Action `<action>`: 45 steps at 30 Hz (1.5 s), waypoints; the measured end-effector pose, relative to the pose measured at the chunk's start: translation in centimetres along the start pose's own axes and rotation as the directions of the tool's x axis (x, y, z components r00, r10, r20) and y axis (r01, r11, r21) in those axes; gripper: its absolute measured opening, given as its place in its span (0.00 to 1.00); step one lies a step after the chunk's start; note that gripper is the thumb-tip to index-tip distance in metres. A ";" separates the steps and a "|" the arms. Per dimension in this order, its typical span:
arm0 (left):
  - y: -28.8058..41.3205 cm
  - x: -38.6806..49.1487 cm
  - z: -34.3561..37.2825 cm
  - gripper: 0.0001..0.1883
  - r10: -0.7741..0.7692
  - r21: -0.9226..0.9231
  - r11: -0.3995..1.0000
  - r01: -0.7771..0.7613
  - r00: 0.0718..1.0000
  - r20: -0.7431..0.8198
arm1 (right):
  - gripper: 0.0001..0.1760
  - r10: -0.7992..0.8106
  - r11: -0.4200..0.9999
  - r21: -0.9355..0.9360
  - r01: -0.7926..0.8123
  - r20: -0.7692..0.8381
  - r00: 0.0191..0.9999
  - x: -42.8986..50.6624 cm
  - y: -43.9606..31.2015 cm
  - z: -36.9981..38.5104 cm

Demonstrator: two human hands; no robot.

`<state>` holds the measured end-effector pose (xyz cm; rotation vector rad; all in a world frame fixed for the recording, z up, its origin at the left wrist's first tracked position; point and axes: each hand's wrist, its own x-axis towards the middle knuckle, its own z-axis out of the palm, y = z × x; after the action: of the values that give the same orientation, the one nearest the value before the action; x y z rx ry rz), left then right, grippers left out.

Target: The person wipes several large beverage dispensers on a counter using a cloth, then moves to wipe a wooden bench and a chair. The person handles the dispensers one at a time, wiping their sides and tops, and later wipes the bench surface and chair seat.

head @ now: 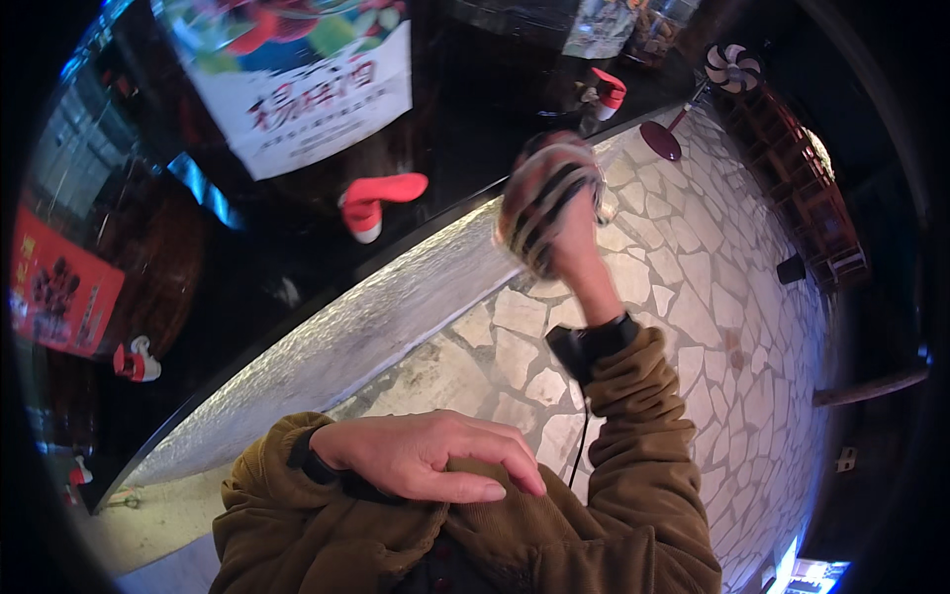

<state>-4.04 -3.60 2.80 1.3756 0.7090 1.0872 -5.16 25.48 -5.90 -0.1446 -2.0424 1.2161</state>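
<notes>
My right hand point(568, 230) reaches up past the edge of a dark counter, its fingers hidden behind a blurred checked cloth point(545, 200) that it holds bunched. My left hand point(438, 453) rests in front of my body, palm down, fingers loosely bent and nothing seen in it. On the dark counter side, a red and white spigot point(364, 204) sticks out from a large dark container below a printed label point(334, 104). Another red and white spigot point(610, 93) lies beyond the cloth. A third spigot point(137, 364) is at the left, under a red label point(63, 286).
Below the dark counter edge runs a rough, pale counter wall point(319, 327). The floor is of irregular stone slabs point(690, 260). A standing fan point(732, 68) with a round base and wooden furniture point(801, 185) stand at the upper right. A thin black cable point(581, 445) hangs beside my right sleeve.
</notes>
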 end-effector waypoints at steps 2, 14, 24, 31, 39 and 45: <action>-0.1 1.0 -0.8 0.15 -0.038 -0.011 0.999 0.038 0.999 -0.013 | 0.27 -0.332 0.741 -0.592 0.316 0.086 0.939 -0.3 -0.5 -0.6; -0.4 -0.8 -6.4 0.13 -0.120 0.082 0.987 0.139 0.972 -0.203 | 0.18 -0.205 0.857 -0.507 0.094 -0.167 0.964 4.8 5.2 -5.7; -1.1 7.0 -9.1 0.12 0.178 0.385 0.917 0.101 0.762 -0.622 | 0.19 -0.236 0.801 -0.480 0.358 0.296 0.925 13.5 6.5 -11.6; -2.2 17.8 -13.5 0.15 0.796 0.859 0.477 0.186 0.323 -0.512 | 0.15 -0.348 0.694 -0.504 0.514 0.389 0.853 10.1 6.6 -12.5; -4.6 22.1 -14.0 0.14 0.820 0.791 0.519 0.325 0.073 -0.568 | 0.25 -0.171 0.606 -0.544 0.581 0.623 0.763 23.6 12.9 -17.8; -5.9 22.8 -13.7 0.14 0.799 0.738 0.520 0.430 0.061 -0.598 | 0.25 -0.300 0.574 -0.377 0.727 0.729 0.615 19.7 10.8 -18.3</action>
<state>-6.66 23.38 -0.12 1.2594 2.4983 2.2461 -10.33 53.10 1.09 0.6183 -2.6941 0.0672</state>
